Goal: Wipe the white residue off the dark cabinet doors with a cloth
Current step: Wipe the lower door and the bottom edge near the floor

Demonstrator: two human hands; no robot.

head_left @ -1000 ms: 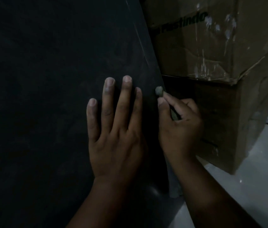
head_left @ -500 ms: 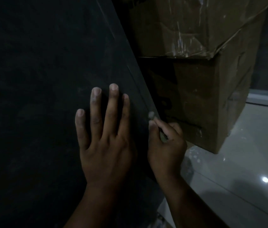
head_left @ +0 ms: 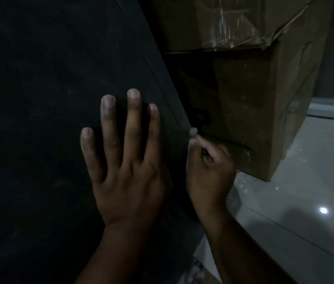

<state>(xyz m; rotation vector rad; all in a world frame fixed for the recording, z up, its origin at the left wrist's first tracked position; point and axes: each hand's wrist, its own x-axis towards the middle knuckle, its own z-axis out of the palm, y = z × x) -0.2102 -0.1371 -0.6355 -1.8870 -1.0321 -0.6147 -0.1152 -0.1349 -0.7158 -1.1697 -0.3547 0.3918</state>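
A dark cabinet door (head_left: 45,111) fills the left of the head view, its right edge running diagonally down to the right. My left hand (head_left: 125,165) lies flat on the door with straight, spread fingers. My right hand (head_left: 209,171) is curled at the door's right edge and pinches a small grey wad (head_left: 193,132) that pokes out above the thumb and touches the edge. Most of the wad is hidden inside the fist. Faint pale smears show on the door surface.
A large taped cardboard box (head_left: 254,95) stands directly right of the door, close behind my right hand. Glossy pale floor tiles (head_left: 305,201) spread to the right, with white specks near the box's base.
Both hands have slid down along the door's right edge, and the view has dropped with them. The right hand still holds the wad at the edge.
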